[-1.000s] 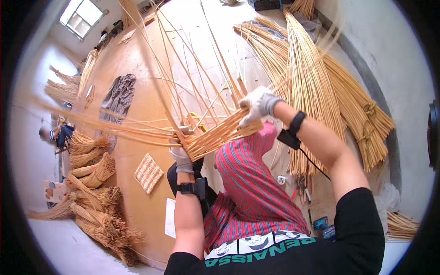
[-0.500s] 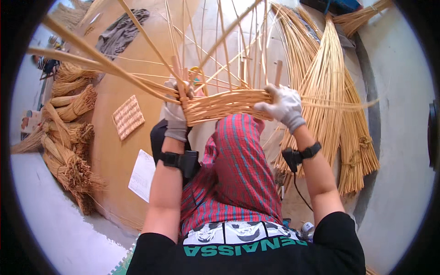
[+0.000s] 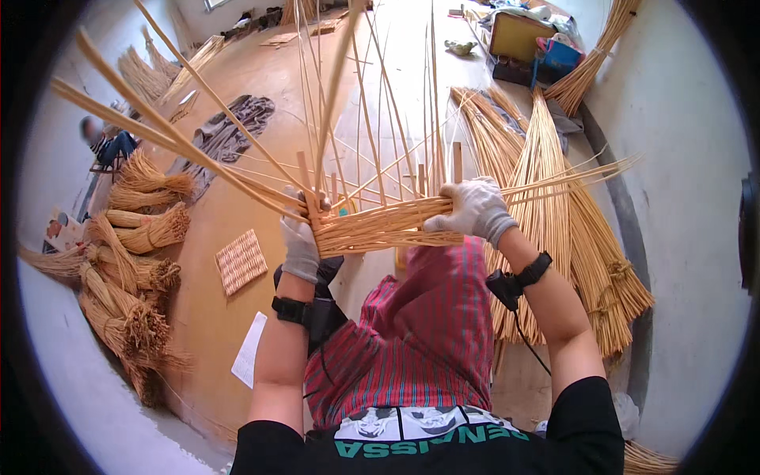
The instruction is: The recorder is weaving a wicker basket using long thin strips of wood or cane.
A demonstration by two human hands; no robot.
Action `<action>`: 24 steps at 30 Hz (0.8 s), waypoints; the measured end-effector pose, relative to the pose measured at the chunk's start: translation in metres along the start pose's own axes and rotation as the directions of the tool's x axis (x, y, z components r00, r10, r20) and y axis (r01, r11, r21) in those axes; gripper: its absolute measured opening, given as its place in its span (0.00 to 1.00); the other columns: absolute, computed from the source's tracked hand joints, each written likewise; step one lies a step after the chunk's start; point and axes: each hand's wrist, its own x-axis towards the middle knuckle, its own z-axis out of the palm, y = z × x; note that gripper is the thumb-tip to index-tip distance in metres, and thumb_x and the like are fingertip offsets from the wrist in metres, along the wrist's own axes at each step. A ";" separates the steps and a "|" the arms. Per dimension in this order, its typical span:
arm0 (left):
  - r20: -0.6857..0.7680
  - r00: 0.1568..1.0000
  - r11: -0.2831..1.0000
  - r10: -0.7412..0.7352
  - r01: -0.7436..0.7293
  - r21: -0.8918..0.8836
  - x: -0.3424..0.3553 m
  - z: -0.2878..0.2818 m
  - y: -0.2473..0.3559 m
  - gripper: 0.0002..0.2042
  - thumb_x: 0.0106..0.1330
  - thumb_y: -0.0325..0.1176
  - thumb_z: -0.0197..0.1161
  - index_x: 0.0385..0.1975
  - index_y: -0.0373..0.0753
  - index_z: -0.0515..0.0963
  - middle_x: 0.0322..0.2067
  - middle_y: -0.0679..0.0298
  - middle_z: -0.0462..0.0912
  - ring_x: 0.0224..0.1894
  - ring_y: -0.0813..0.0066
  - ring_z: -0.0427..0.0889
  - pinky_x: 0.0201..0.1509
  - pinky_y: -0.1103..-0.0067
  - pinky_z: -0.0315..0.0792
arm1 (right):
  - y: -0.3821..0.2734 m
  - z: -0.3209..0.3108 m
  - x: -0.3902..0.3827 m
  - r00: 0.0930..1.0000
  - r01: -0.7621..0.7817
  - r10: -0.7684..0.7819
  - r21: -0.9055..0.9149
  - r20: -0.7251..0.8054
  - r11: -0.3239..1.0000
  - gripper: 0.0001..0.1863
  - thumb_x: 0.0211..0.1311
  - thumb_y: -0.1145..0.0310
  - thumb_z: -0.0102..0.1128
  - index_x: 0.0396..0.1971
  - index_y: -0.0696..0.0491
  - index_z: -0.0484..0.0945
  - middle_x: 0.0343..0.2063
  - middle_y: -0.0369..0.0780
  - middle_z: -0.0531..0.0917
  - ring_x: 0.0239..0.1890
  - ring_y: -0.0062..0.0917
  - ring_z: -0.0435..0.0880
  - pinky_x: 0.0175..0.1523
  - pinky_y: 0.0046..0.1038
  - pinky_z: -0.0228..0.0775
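Note:
A half-woven wicker basket spans the space above my knees, with long loose canes fanning upward and out to both sides. My left hand, in a grey-white glove, is closed on its left end beside a short wooden stake. My right hand, gloved the same way, grips the woven band at its right end, thumb across the front. Red striped cloth covers my lap below the weaving.
Cane bundles lie at the right and left. A woven square mat, white paper and dark crumpled cloth are on the floor. A seated person is far left, and bags stand at the back right.
Since a second ago the basket has swung from a slant to nearly level, with both hands still on it. The view has also shifted, and the long canes have moved.

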 end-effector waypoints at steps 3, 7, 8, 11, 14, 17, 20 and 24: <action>0.008 0.994 0.978 -0.111 0.111 -0.176 -0.010 -0.030 -0.019 0.22 0.75 0.52 0.51 0.34 0.37 0.80 0.29 0.63 0.82 0.34 0.70 0.82 0.39 0.74 0.80 | -0.015 0.007 -0.015 0.993 -0.026 0.034 -0.071 0.116 0.997 0.41 0.40 0.26 0.62 0.43 0.47 0.86 0.34 0.44 0.88 0.43 0.37 0.87 0.58 0.39 0.66; -0.306 0.946 0.994 -0.109 0.094 -0.063 -0.042 -0.061 -0.040 0.17 0.76 0.45 0.51 0.40 0.37 0.79 0.33 0.59 0.84 0.34 0.68 0.82 0.39 0.70 0.80 | -0.035 0.038 -0.040 0.970 -0.048 0.052 -0.023 0.238 0.999 0.42 0.41 0.26 0.63 0.49 0.44 0.84 0.43 0.46 0.87 0.50 0.35 0.84 0.66 0.41 0.58; -0.244 0.969 0.993 -0.037 0.064 0.104 -0.058 -0.067 -0.031 0.11 0.75 0.37 0.53 0.40 0.36 0.76 0.33 0.61 0.80 0.34 0.70 0.79 0.42 0.71 0.77 | -0.040 0.047 -0.049 0.997 -0.044 0.047 -0.055 0.057 0.998 0.42 0.43 0.27 0.64 0.53 0.43 0.81 0.48 0.47 0.84 0.56 0.36 0.80 0.69 0.43 0.53; -0.178 0.920 0.642 0.348 -0.095 0.761 -0.114 -0.046 0.005 0.04 0.74 0.27 0.54 0.40 0.35 0.74 0.37 0.63 0.76 0.38 0.71 0.76 0.53 0.75 0.74 | -0.056 0.068 -0.070 0.957 -0.093 0.049 -0.142 -0.286 0.986 0.46 0.47 0.34 0.67 0.66 0.40 0.70 0.63 0.49 0.72 0.70 0.41 0.64 0.76 0.50 0.38; 0.530 0.738 0.192 0.418 -0.642 0.742 -0.157 0.005 0.031 0.16 0.59 0.27 0.68 0.47 0.39 0.77 0.45 0.57 0.79 0.50 0.60 0.80 0.64 0.63 0.69 | -0.071 0.078 -0.073 0.957 0.208 -0.225 -0.109 -0.182 0.972 0.50 0.50 0.35 0.67 0.72 0.40 0.61 0.69 0.49 0.64 0.73 0.45 0.58 0.78 0.52 0.34; 0.654 0.745 -0.176 0.135 -0.631 0.755 -0.138 0.042 0.027 0.33 0.50 0.43 0.74 0.60 0.47 0.73 0.51 0.59 0.78 0.60 0.59 0.75 0.71 0.60 0.60 | -0.085 0.082 -0.057 0.958 0.268 -0.284 -0.204 -0.052 0.942 0.53 0.50 0.35 0.66 0.73 0.43 0.58 0.64 0.48 0.69 0.71 0.46 0.62 0.78 0.50 0.35; 0.580 0.807 -0.219 -0.113 -0.589 0.778 -0.106 0.049 0.012 0.39 0.45 0.52 0.74 0.61 0.47 0.71 0.49 0.60 0.79 0.59 0.58 0.74 0.66 0.60 0.65 | -0.092 0.090 -0.041 0.963 0.249 -0.266 -0.231 -0.046 0.941 0.49 0.47 0.35 0.67 0.65 0.48 0.65 0.52 0.47 0.75 0.64 0.43 0.69 0.75 0.48 0.45; 0.546 0.804 -0.076 -0.235 -0.575 0.814 -0.100 0.040 0.015 0.39 0.42 0.55 0.75 0.57 0.48 0.72 0.47 0.60 0.80 0.58 0.55 0.74 0.57 0.57 0.67 | -0.094 0.091 -0.039 0.968 0.250 -0.246 -0.131 0.041 0.959 0.42 0.45 0.39 0.72 0.57 0.48 0.70 0.47 0.47 0.77 0.59 0.43 0.73 0.71 0.44 0.54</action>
